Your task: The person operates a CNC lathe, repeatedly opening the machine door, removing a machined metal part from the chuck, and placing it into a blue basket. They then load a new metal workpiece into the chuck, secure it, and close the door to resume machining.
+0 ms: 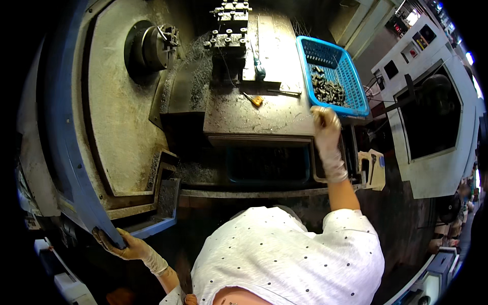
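My left hand (pixel 129 246), in a soiled glove at the lower left, is closed on the edge of a blue machine panel (pixel 94 213). My right hand (pixel 326 127), gloved, is curled at the front edge of the steel machine bed, just below a blue plastic basket (pixel 363 101) of small dark metal parts (pixel 328 89); what its fingers hold, if anything, is hidden. Left of it on the bed (pixel 229 117) lie a yellow-handled tool (pixel 254 100), a dark rod (pixel 282 92) and, farther back, a dark green-handled tool (pixel 259 71).
A lathe chuck (pixel 150 51) is at upper left, tool blocks (pixel 227 38) at top centre. Metal chips (pixel 195 76) coat the channels. A dark bin (pixel 267 165) sits below the bed. A control panel (pixel 417 188) with an arm stands at right, a beige holder (pixel 375 168) beside it.
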### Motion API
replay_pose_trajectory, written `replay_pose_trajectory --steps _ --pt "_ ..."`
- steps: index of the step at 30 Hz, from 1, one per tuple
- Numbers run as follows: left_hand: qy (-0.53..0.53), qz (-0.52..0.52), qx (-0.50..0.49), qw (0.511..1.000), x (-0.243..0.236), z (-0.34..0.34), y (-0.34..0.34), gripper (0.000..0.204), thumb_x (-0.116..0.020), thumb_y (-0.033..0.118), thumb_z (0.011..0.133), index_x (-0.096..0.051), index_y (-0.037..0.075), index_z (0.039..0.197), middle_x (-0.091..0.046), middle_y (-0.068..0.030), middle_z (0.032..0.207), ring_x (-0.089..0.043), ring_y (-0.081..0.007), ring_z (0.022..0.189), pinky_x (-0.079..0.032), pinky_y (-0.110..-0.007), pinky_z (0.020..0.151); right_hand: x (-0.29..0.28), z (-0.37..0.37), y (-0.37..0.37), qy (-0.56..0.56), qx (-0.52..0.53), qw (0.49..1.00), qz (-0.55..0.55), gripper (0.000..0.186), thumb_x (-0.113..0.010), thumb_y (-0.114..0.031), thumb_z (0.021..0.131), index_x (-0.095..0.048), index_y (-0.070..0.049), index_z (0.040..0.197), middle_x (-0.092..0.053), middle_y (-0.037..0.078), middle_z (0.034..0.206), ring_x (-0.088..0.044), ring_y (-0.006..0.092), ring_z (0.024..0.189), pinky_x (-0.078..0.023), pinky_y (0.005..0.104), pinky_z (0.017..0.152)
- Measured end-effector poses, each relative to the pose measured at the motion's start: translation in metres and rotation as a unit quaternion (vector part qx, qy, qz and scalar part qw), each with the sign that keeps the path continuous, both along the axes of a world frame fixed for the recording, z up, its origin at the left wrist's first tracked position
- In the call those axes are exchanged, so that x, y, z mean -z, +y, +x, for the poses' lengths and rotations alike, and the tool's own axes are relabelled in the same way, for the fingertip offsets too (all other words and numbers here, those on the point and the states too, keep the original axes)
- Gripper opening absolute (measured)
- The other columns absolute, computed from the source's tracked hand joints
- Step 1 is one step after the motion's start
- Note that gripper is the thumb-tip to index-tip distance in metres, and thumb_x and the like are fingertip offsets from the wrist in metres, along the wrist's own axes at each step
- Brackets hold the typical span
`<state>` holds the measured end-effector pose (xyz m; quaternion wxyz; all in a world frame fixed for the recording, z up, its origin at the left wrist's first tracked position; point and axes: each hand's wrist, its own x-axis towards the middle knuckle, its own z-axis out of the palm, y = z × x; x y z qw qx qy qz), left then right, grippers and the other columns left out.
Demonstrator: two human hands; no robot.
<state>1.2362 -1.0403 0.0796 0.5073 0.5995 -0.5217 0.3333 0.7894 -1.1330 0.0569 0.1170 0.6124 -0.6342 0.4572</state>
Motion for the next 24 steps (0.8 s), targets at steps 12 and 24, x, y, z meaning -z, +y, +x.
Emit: replay_pose_trajectory --steps 12,24 --pt "0.059 0.000 0.026 0.998 0.001 -0.003 0.002 0.038 -0.049 0.000 0.069 -0.037 -0.002 0.105 -0.039 -0.0147 0.108 -0.037 -0.0260 0.101 -0.029 -0.035 0.085 0.240 0.041 0.005 0.118 -0.012 0.844 0.523 0.026 -0.038 -0.021 0.074 -0.048 -0.006 0.093 -0.046 0.014 0.096 -0.048 0.0263 0.083 -0.041 0.0325 0.068" --pt "0.053 0.002 0.000 0.999 0.000 0.001 0.001 0.039 -0.048 -0.001 0.069 -0.035 -0.004 0.106 -0.039 -0.0153 0.108 -0.036 -0.0272 0.102 -0.028 -0.035 0.086 0.277 0.066 -0.029 0.175 -0.006 0.812 0.557 0.018 -0.042 -0.016 0.069 -0.053 -0.006 0.077 -0.054 0.013 0.078 -0.052 0.0270 0.074 -0.042 0.0343 0.061"
